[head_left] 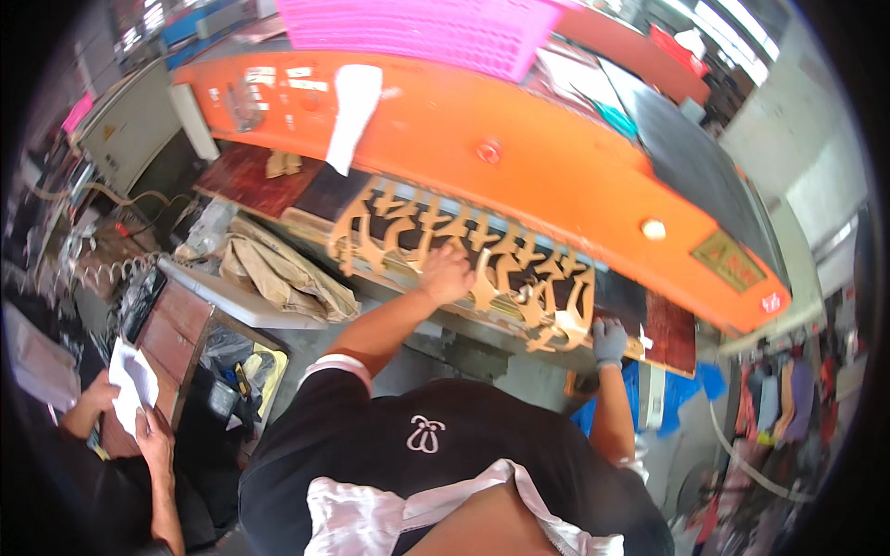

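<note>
A tan sheet with curved shapes cut out of it, like a leftover lattice (501, 264), lies on a dark board under the orange beam of a press. My bare left hand (448, 275) rests on the middle of this sheet, fingers apart and slightly bent. At the sheet's right end is my right hand (609, 342) in a grey glove, its fingers curled at the front edge of the board. What those fingers hold, if anything, is hidden. Dark board surface shows through the gaps in the lattice.
The orange press beam (417, 111) spans above the board, with a pink basket (417, 32) on top. Brown paper (278, 273) lies at the left on a pale surface. At lower left, another person's hands hold white paper (134, 385). Blue plastic (691, 394) lies at right.
</note>
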A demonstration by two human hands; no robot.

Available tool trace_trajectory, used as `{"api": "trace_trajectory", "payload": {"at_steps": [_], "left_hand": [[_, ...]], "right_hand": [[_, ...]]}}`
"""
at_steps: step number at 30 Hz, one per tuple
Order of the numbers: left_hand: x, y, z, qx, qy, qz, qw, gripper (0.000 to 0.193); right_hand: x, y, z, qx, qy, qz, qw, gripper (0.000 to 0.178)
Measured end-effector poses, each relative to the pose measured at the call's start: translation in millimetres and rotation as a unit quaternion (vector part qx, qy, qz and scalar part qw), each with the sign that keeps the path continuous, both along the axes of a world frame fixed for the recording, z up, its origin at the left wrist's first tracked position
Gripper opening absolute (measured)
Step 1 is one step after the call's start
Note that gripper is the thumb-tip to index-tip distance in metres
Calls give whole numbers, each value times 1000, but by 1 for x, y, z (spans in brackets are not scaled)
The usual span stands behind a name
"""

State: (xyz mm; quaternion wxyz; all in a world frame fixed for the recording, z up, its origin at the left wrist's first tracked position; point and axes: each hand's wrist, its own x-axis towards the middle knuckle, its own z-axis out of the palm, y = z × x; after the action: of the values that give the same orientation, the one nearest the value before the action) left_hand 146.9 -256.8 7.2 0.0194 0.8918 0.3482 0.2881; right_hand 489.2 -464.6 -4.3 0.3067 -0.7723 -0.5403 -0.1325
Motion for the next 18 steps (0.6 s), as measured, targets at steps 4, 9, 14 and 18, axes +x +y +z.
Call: {"api": "trace_trajectory", "payload": {"at_steps": [4,9,14,18], "left_hand": [[-30,-57,-10,53,-72,-25,996,17],[-71,-131,-12,89,-87,-17,992,15],[-108,-201,-21,109,-78,-12,991,12],[-134,-247,-24,77,-81,-14,994,7]], "right_hand": [[-29,-53,-12,32,-26,-10,999,23],[-74,-121,-13,42,-14,-8,999,22],[-118,-175,-4,72,259,-36,963,24],[-143,-164,12,83,201,39,975,39]]}}
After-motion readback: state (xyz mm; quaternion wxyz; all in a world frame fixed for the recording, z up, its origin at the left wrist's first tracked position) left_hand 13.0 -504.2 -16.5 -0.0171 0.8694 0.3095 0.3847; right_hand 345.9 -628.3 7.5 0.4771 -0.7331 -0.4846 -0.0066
